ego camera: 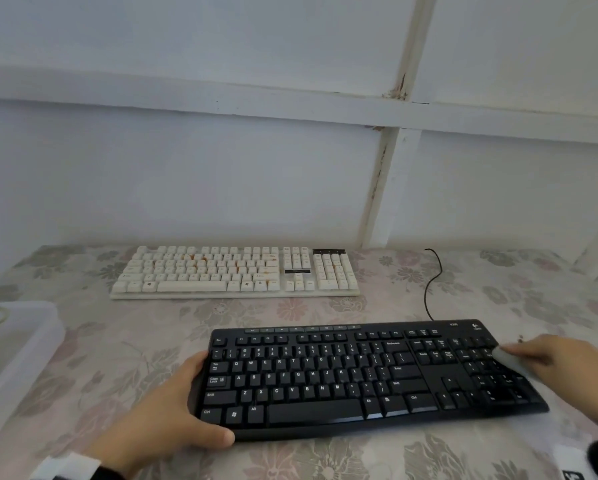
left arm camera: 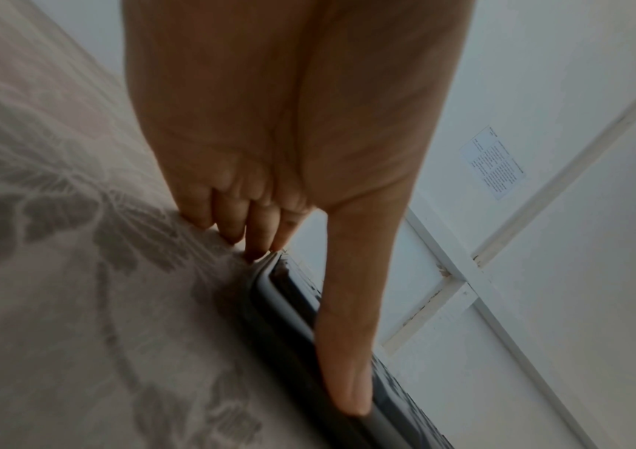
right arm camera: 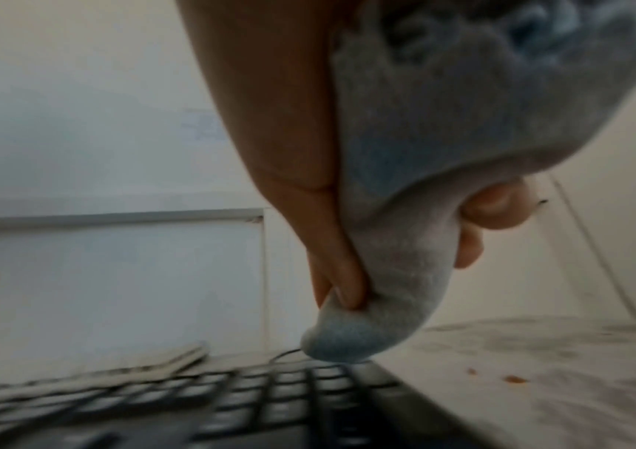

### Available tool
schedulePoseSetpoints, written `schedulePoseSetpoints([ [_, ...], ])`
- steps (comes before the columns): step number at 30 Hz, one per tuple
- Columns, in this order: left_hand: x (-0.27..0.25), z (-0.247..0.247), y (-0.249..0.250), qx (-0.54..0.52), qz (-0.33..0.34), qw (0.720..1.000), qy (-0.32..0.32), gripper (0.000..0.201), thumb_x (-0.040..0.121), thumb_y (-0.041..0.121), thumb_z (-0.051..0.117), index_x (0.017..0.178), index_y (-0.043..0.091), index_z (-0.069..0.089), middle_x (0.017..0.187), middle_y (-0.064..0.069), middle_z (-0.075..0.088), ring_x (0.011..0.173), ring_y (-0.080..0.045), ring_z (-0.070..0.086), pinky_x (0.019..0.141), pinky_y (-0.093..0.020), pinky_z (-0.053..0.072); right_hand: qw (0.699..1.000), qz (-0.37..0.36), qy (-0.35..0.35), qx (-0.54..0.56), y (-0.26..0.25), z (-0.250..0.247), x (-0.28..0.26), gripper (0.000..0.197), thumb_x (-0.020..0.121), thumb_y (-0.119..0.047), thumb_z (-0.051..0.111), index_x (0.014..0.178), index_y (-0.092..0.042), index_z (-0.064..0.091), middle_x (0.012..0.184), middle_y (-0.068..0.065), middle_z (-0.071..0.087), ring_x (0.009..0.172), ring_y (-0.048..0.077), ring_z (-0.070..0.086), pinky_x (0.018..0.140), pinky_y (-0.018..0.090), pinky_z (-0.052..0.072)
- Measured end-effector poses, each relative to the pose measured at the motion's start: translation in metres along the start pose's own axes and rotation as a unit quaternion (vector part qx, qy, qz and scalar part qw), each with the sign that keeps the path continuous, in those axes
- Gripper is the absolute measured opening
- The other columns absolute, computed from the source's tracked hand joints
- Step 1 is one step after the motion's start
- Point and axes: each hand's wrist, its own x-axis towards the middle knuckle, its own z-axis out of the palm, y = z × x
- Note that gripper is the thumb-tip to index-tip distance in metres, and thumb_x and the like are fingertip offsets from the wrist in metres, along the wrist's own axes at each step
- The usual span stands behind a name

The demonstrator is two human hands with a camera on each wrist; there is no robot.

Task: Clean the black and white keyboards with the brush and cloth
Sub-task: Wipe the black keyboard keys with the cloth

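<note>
1. The black keyboard (ego camera: 366, 375) sits near the front edge of the table, on a floral tablecloth (ego camera: 124, 358), turned a little so its right end runs further away.
2. The left hand (ego camera: 172, 410) holds the keyboard's left end: thumb stretched along the front edge, the other fingers (left arm camera: 232, 218) curled together and tucked at the far left corner, tips down on the cloth by the frame.
3. The right hand (ego camera: 560, 358) has a grey-blue cloth (right arm camera: 404, 273) bunched up and pinched between thumb and fingers. The rounded tip of the cloth touches the numpad area at the top right of the black keyboard.
4. The white keyboard (ego camera: 235, 271) lies further back by the wall, well apart from the black one, some keys stained orange-ish.
5. A black cable (ego camera: 432, 282) loops between the two keyboards on the right.
6. A clear plastic bin (ego camera: 20, 348) sits at the left edge of the table.
7. A few orange crumbs (right arm camera: 512, 379) lie on the tablecloth right of the black keyboard.
</note>
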Motion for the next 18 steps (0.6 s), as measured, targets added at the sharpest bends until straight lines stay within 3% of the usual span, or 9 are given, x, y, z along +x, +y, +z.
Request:
schedulePoseSetpoints([
  [3,0.0,-0.001,-0.001,0.005,-0.003,1.0,-0.003,0.113,0.032,0.035,0.09,0.124,0.049,0.027,0.118,0.028,0.054,0.109,0.001,0.055,0.1,-0.027,0.042,0.995,-0.07,-0.074,-0.016,-0.041,0.003,-0.017,0.085,0.038,-0.104,0.002,0.086,-0.065,0.061,0.086,-0.013,0.065,0.083,0.005,0.061,0.078,0.022,0.046],
  [5,0.001,-0.001,-0.001,0.006,-0.002,1.0,-0.006,0.115,0.032,0.035,0.091,0.126,0.048,0.027,0.12,0.026,0.054,0.112,-0.001,0.055,0.104,-0.03,0.042,0.99,-0.092,-0.093,-0.057,-0.052,0.009,-0.019,0.094,0.045,-0.1,-0.005,0.096,-0.059,0.063,0.089,-0.015,0.062,0.083,0.002,0.058,0.075,0.017,0.043],
  [7,0.001,-0.001,-0.001,0.005,-0.002,1.0,-0.007,0.115,0.031,0.036,0.091,0.126,0.047,0.027,0.121,0.026,0.053,0.113,-0.002,0.055,0.104,-0.031,0.041,0.985,-0.112,-0.079,-0.104,-0.052,0.01,-0.018,0.069,0.07,-0.089,0.013,0.105,-0.056,0.062,0.086,-0.011,0.061,0.08,0.003,0.057,0.07,0.018,0.042],
  [9,0.001,-0.001,-0.001,0.002,-0.001,1.0,-0.005,0.116,0.03,0.036,0.091,0.127,0.046,0.027,0.121,0.026,0.053,0.113,-0.002,0.055,0.104,-0.03,0.041,0.985,-0.089,-0.045,-0.139,-0.036,0.011,-0.012,0.028,0.093,-0.054,0.042,0.11,-0.051,0.063,0.084,-0.007,0.061,0.081,0.006,0.058,0.07,0.017,0.04],
  [10,0.001,-0.001,-0.001,0.0,0.0,1.0,-0.004,0.117,0.03,0.036,0.091,0.127,0.046,0.027,0.122,0.025,0.053,0.113,-0.003,0.055,0.104,-0.031,0.042,0.987,-0.07,-0.03,-0.141,-0.027,0.01,-0.008,0.023,0.094,-0.044,0.047,0.107,-0.049,0.065,0.082,-0.007,0.061,0.081,0.008,0.059,0.069,0.018,0.041],
  [12,0.001,-0.001,-0.002,-0.002,0.001,1.0,-0.005,0.118,0.03,0.036,0.091,0.129,0.045,0.028,0.123,0.023,0.054,0.114,-0.004,0.056,0.105,-0.034,0.042,0.991,-0.033,-0.009,-0.132,-0.016,0.006,-0.007,0.017,0.091,-0.044,0.054,0.09,-0.057,0.065,0.075,-0.01,0.059,0.078,0.011,0.06,0.066,0.02,0.042],
  [14,0.001,0.0,-0.004,-0.014,-0.001,1.0,-0.006,0.12,0.029,0.035,0.092,0.131,0.043,0.03,0.124,0.022,0.054,0.115,-0.005,0.056,0.105,-0.036,0.042,0.994,0.007,-0.011,-0.107,-0.011,0.005,-0.004,0.032,0.089,-0.043,0.059,0.073,-0.068,0.048,0.077,-0.014,0.061,0.081,0.013,0.062,0.067,0.023,0.042],
  [16,0.0,0.0,-0.004,-0.02,-0.004,1.0,-0.008,0.127,0.024,0.037,0.094,0.134,0.042,0.029,0.126,0.022,0.053,0.116,-0.007,0.055,0.106,-0.037,0.041,0.995,0.042,-0.011,-0.091,-0.009,0.006,-0.003,0.042,0.087,-0.041,0.063,0.066,-0.07,0.039,0.087,-0.012,0.067,0.088,0.018,0.064,0.07,0.027,0.042],
  [18,0.001,0.0,-0.005,-0.019,-0.003,1.0,-0.014,0.133,0.02,0.043,0.095,0.136,0.042,0.028,0.128,0.022,0.052,0.117,-0.008,0.055,0.107,-0.038,0.041,0.996,0.068,0.012,-0.06,-0.004,0.006,-0.001,0.039,0.08,-0.058,0.062,0.05,-0.07,0.04,0.097,-0.006,0.073,0.096,0.024,0.065,0.074,0.031,0.044],
])
